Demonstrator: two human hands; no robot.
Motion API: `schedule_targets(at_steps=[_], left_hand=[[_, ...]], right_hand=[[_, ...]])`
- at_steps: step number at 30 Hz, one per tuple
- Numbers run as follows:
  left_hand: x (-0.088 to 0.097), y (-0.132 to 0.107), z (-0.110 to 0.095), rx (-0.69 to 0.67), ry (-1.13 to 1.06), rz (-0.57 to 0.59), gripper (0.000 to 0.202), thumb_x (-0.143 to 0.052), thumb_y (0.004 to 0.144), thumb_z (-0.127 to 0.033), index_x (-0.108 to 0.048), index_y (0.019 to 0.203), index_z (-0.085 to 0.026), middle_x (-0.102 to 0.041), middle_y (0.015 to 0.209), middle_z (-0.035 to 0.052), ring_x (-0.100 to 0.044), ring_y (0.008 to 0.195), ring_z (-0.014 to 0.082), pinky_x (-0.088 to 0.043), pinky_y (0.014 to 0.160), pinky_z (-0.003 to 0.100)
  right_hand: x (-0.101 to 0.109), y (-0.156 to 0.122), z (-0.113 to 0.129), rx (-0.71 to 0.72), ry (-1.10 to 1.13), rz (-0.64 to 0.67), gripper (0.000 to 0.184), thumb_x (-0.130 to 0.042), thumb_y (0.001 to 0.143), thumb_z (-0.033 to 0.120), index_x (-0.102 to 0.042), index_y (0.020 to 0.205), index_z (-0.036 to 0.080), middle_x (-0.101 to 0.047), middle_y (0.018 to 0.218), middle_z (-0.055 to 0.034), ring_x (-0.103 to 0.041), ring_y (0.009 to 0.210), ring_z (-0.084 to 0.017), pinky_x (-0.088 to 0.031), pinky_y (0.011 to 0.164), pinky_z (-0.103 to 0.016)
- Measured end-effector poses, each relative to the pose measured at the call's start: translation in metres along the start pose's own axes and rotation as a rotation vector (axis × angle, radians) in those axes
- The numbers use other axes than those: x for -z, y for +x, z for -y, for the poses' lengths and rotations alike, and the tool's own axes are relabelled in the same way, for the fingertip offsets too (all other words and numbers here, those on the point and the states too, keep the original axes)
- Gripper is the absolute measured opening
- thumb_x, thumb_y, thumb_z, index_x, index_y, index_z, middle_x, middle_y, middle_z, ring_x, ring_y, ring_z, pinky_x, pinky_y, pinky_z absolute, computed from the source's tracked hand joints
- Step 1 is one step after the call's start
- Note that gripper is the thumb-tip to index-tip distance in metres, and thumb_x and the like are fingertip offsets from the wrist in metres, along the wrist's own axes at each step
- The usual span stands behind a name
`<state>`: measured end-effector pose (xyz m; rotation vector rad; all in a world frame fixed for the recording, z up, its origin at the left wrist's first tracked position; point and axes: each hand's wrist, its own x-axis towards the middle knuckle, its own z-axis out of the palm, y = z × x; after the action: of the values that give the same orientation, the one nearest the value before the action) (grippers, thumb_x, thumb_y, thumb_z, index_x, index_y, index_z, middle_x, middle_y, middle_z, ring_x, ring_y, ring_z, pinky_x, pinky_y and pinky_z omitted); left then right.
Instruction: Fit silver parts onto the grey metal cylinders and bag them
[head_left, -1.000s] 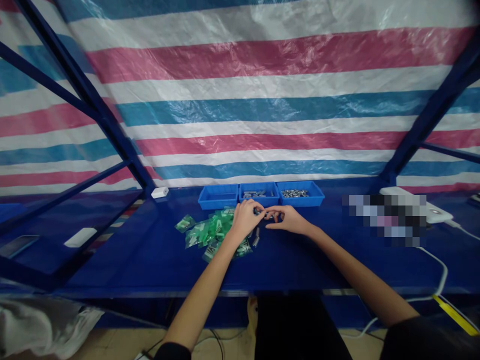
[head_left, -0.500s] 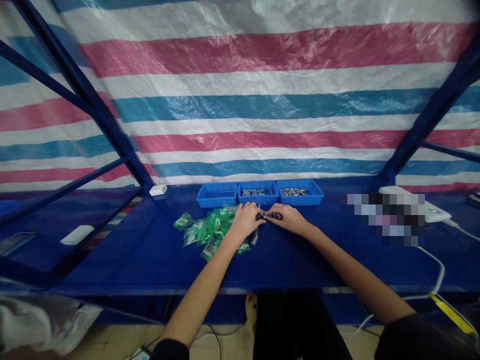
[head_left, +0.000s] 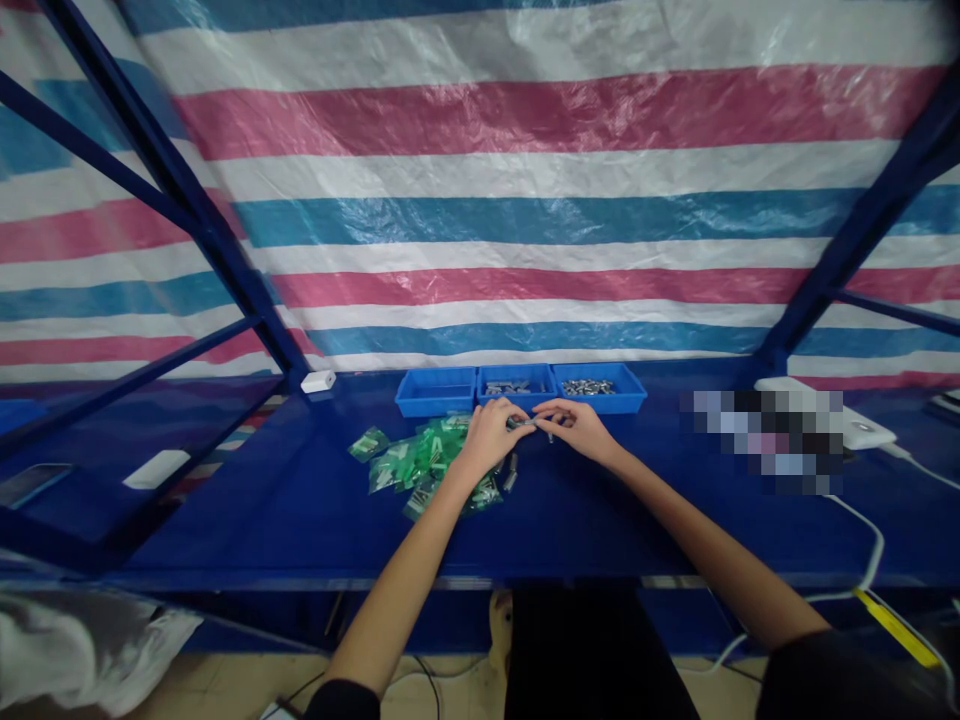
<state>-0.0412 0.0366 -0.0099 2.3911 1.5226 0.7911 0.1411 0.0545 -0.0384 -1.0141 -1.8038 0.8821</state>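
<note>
Small metal piece [head_left: 533, 423] is up at the fingertips right now, where the two hands nearly meet just above the worktop [head_left: 600, 530]. Left hand [head_left: 493, 432] looks closed on it in a pinch. Right hand [head_left: 581, 428] has its fingers curled in at the other end, but honestly can't tell whether it's actually gripping or just touching, and the piece is too small to make out its exact shape. Close under the left hand there are some dark metal cylinders [head_left: 511, 473] lying loose, and just left of that hand sits a heap of green packets [head_left: 433, 455], with a lone packet [head_left: 369, 443] at its far left edge. Straight beyond the hands is the middle blue bin [head_left: 517, 402] with metal parts in it, and past the right hand, the right blue bin [head_left: 611, 405] has a pile of shiny little bits. The left blue bin [head_left: 436, 409] stands beyond the packets. Progress-wise, guessing here: looks like mid-job, since this piece hasn't been let go of and plenty of loose parts are waiting in those two bins. Whether the packets count as finished stuff or supplies, no way to say.
</note>
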Motion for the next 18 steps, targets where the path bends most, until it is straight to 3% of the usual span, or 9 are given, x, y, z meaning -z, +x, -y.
schedule_targets(at_steps=[7,13,18], left_hand=[[-0.005,0.003,0.001,-0.038,-0.124,-0.057,0.02,-0.057,0.08,-0.039,-0.067,0.084,-0.021,-0.062,0.086,0.0019,-0.055,0.086,0.0158,-0.041,0.075,0.027],[-0.006,0.004,0.0,-0.022,-0.118,-0.17,0.022,-0.054,0.082,-0.039,-0.063,0.082,-0.019,-0.061,0.083,0.0022,-0.055,0.083,0.0155,-0.041,0.074,0.027],[-0.01,0.004,-0.001,-0.044,-0.132,-0.094,0.029,-0.047,0.086,-0.043,-0.06,0.079,-0.018,-0.06,0.08,0.0012,-0.054,0.08,0.0142,-0.04,0.073,0.026]], right_hand=[[-0.012,-0.003,-0.007,-0.035,0.06,0.036,0.041,-0.066,0.067,0.042,-0.065,0.099,0.016,-0.069,0.08,-0.0053,-0.057,0.058,-0.013,-0.049,0.058,-0.028],[-0.005,-0.001,0.002,-0.033,0.106,0.013,0.039,-0.061,0.072,0.046,-0.067,0.099,0.018,-0.069,0.088,-0.0061,-0.058,0.063,-0.014,-0.049,0.06,-0.028],[-0.001,0.0,0.001,-0.058,0.112,0.0,0.04,-0.052,0.078,0.051,-0.067,0.091,0.016,-0.06,0.062,-0.0009,-0.051,0.052,-0.011,-0.043,0.051,-0.025]])
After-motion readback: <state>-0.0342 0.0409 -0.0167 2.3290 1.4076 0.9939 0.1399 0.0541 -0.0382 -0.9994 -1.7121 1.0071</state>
